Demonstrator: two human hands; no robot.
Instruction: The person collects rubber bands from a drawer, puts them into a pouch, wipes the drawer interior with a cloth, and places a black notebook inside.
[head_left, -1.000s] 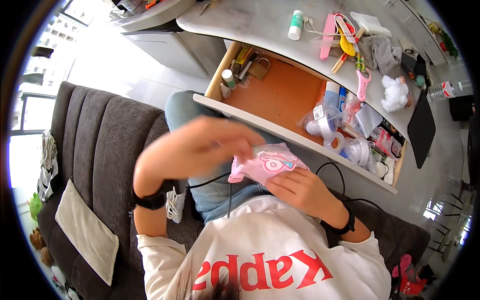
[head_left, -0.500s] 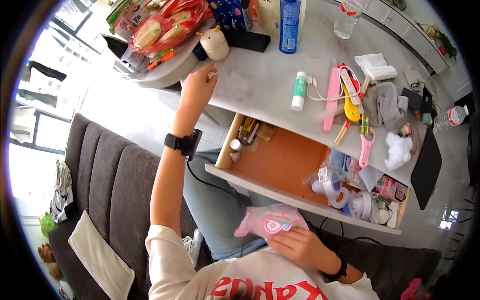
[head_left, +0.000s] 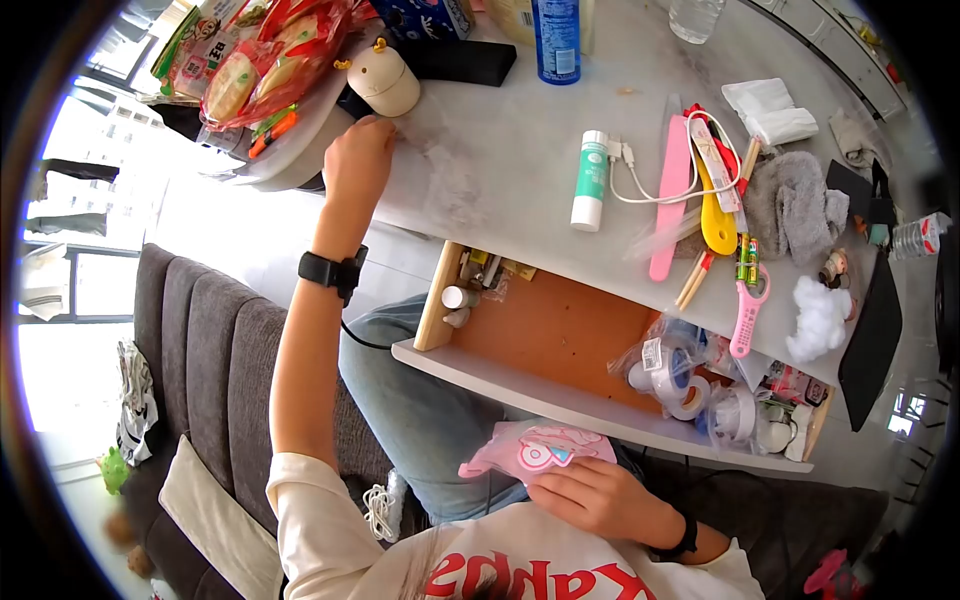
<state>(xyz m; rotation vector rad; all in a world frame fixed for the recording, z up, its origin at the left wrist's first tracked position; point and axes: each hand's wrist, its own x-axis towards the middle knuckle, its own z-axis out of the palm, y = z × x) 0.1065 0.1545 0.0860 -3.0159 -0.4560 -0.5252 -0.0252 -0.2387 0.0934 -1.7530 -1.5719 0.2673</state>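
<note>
My left hand (head_left: 358,160) reaches to the table's left part, just in front of a cream round pot with gold knobs (head_left: 385,82). Its fingers are curled together at the tabletop; anything between them is hidden. At my lap, my right hand (head_left: 590,495) grips a pink plastic bag (head_left: 525,447) with a printed pattern, thumb out of sight. Between my lap and the table, an open drawer (head_left: 560,310) holds rolls of clear tape (head_left: 672,378) at its right end and small bottles (head_left: 459,298) at its left.
On the table lie a glue stick (head_left: 590,180), a white cable (head_left: 650,200), a pink file-like strip (head_left: 670,200), a yellow-handled tool (head_left: 716,222), pink scissors (head_left: 746,318), a grey cloth (head_left: 800,205) and white fluff (head_left: 820,318). A blue bottle (head_left: 558,40) stands behind; red food packages (head_left: 285,65) sit left.
My left hand has lowered its fingers toward the tabletop, closer to the cream pot. The view has shifted slightly. My right hand still holds the pink bag at my lap.
</note>
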